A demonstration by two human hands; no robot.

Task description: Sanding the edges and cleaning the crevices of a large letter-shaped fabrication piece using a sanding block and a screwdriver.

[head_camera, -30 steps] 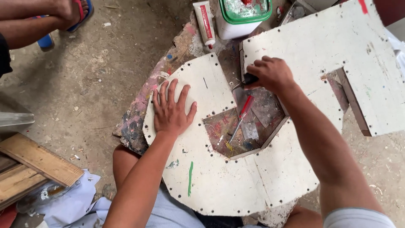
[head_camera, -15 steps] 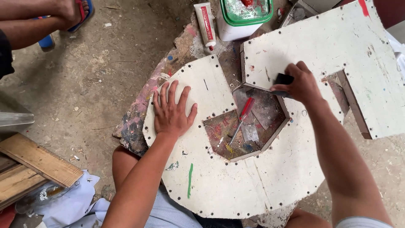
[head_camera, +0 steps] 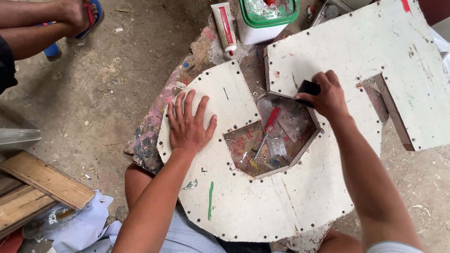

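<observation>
Head view, read from left to right. At the far left I see another person's forearm (head_camera: 28, 40) and a foot in a blue sandal (head_camera: 77, 21) resting on the dirt floor (head_camera: 117, 70). Near left lie 2 wooden planks (head_camera: 42, 185) and a crumpled pale cloth (head_camera: 82, 225).

My left hand (head_camera: 190, 124) lies flat, palm down and fingers spread, on the white rounded panel (head_camera: 248, 206); it grips nothing and only presses on the board. This panel, studded with small fasteners along its edges, sits near centre on a paint-stained board (head_camera: 154, 131) and spans from my knee at the near left to my right forearm.

In the middle of the panel is an angular cut-out (head_camera: 276, 140); inside it lies a red-handled screwdriver (head_camera: 266, 131), tip pointing toward me, untouched by either hand.

Far of centre stand a white tube (head_camera: 224, 24) and a white tub with a green lid (head_camera: 266, 18).

My right hand (head_camera: 328, 96) is closed around a small black block (head_camera: 308, 89), held at the far right edge of the cut-out where the rounded panel meets a second, larger white panel (head_camera: 375, 56). The 2 hands are well apart.
</observation>
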